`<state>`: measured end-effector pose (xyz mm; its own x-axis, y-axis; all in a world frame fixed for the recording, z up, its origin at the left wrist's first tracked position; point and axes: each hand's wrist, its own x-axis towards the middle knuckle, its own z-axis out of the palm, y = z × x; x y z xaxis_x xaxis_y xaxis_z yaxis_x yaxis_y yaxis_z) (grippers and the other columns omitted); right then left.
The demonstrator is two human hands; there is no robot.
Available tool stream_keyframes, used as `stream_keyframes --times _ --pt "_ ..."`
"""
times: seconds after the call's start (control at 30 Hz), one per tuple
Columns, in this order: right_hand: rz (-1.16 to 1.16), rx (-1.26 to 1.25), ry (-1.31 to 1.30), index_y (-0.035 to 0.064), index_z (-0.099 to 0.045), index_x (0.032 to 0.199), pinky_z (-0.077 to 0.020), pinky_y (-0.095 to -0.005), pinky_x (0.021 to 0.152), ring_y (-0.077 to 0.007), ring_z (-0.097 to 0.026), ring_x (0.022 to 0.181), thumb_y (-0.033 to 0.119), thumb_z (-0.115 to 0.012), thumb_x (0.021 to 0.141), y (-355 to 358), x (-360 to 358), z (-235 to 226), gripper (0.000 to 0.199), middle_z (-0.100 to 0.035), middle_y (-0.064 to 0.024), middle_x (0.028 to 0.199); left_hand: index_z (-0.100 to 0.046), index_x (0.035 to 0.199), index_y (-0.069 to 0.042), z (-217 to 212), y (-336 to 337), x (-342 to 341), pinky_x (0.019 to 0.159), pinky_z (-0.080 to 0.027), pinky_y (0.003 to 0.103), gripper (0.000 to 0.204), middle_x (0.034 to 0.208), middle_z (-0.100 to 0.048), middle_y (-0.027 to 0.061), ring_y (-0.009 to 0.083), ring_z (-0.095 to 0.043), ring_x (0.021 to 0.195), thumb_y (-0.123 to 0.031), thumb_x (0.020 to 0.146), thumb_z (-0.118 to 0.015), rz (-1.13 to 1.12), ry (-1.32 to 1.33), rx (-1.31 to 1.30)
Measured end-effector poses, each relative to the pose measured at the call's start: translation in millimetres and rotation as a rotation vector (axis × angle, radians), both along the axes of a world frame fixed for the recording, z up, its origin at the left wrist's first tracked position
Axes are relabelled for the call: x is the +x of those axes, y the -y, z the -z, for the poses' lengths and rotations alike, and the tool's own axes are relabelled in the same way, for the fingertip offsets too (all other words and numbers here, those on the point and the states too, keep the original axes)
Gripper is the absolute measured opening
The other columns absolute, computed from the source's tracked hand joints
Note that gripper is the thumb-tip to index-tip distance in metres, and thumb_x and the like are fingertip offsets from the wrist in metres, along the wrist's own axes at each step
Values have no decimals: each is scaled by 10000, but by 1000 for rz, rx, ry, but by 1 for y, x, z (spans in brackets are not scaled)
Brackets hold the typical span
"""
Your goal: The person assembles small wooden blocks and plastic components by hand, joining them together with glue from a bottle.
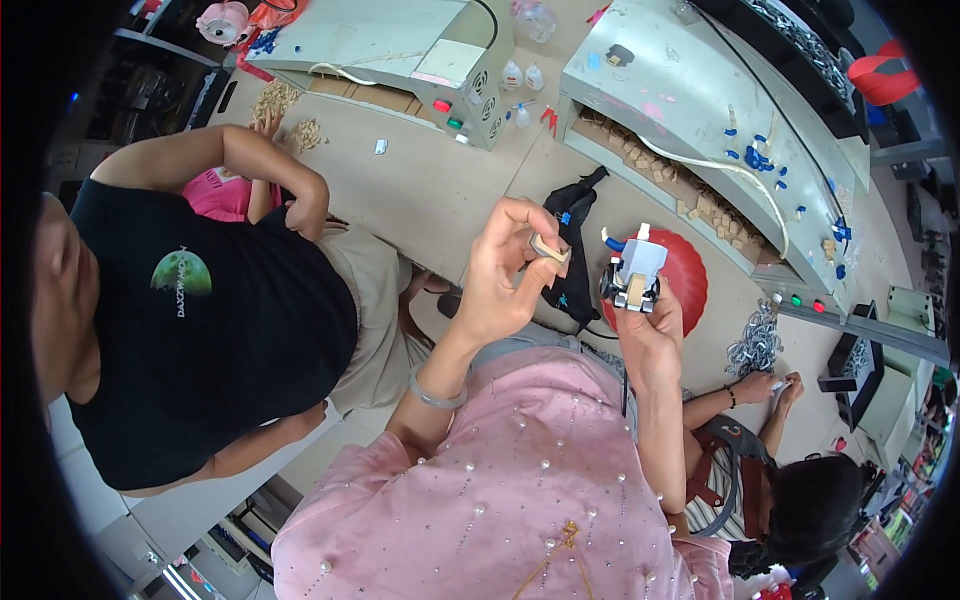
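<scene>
The left hand (503, 285) pinches a small tan piece (548, 250) between thumb and fingertips, a grip that presumably leaves most of the piece uncovered and easy to turn. It is raised in front of the body, above the worktop (440, 190) and apart from the other hand. The right hand (652, 342) grasps a small white-and-black device (638, 265) from below, its blue part pointing left; held this way, the upper side stays open to view and, I judge, to the left hand's fingers. (A tan patch shows at its near end, but that spot is too small for me to say whether it is another piece.)

Just behind the device sits a red round object (686, 285), partly covered by the right hand. A black cloth item (573, 245) lies to its left. Beyond, similar tan pieces (715, 215) rest along the low opening of a grey machine (660, 90), probably spread out so that each can be picked singly. Small blue parts (758, 160) are scattered on its top.
</scene>
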<state>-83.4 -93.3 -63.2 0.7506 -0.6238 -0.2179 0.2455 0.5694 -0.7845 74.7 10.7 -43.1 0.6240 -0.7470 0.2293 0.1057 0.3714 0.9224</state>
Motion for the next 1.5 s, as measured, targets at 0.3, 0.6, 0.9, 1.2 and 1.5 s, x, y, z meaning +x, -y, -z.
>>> stream_keyframes --times 0.3,0.6,0.9,1.2,1.5 --pt "-4 10 4 -11 -451 1273 -389 -319 950 -164 -554 1024 105 -715 769 -3 0 -7 580 -585 -78 1145 -439 964 -16 -5 1 -1 666 -471 250 186 948 -442 77 136 -548 790 69 830 -537 66 14 -19" --pt "76 -343 -174 -45 -522 1143 -394 -274 907 -149 -519 1022 -8 -702 755 -1 0 -11 429 -570 -56 1062 -471 950 -18 -6 6 -2 642 -461 238 126 972 -458 72 126 -552 782 58 856 -504 65 10 64" --pt "114 -589 -247 -40 -546 1094 -397 -287 911 -167 -519 1014 14 -725 725 3 -2 -11 414 -554 -87 1085 -480 956 -14 -1 11 0 623 -452 232 160 975 -467 69 121 -548 781 85 834 -454 95 34 78" --pt "73 -406 -196 -45 -542 1107 -405 -290 899 -163 -522 1009 36 -728 744 2 -4 -11 416 -565 -76 1071 -494 931 -10 1 11 -3 612 -453 230 162 964 -474 70 123 -546 770 94 814 -451 92 33 116" --pt "-31 -126 -59 -30 -503 1193 -405 -278 909 -131 -550 998 100 -678 816 2 -5 -14 435 -595 -48 1071 -505 914 -5 -1 10 -2 605 -454 223 167 959 -479 67 118 -546 759 104 802 -447 71 37 142"
